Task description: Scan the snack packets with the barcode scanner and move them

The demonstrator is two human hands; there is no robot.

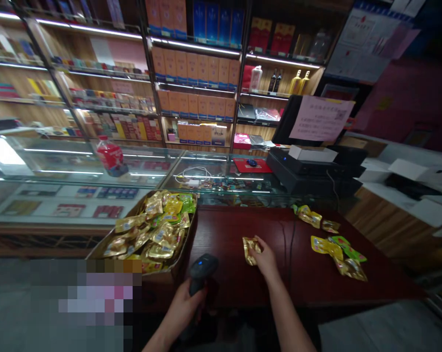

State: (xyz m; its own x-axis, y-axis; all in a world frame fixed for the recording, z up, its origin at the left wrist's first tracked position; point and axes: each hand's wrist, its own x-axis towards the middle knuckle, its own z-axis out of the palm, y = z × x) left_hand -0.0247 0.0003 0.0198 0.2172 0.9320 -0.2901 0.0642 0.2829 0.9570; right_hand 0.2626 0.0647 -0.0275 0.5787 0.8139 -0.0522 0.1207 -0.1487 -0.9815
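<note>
My left hand (187,304) is wrapped round the handle of a black barcode scanner (203,265), its head upright with a small blue light on top. Between the fingers of my right hand (265,258) is a gold foil snack packet (249,250), held over the dark red table (224,225). On the left, a cardboard box (186,247) is heaped with gold, yellow and green packets (164,232). Several more lie loose to the right of my right hand, among them a yellow packet (325,246) and a green packet (349,249).
Behind the table runs a glass display counter (140,168) bearing a red-labelled bottle (110,154), a white cable (193,175) and a computer mouse (252,163). At the right stands a black monitor (289,120) with a paper notice. Shelves of boxes (197,68) fill the back wall.
</note>
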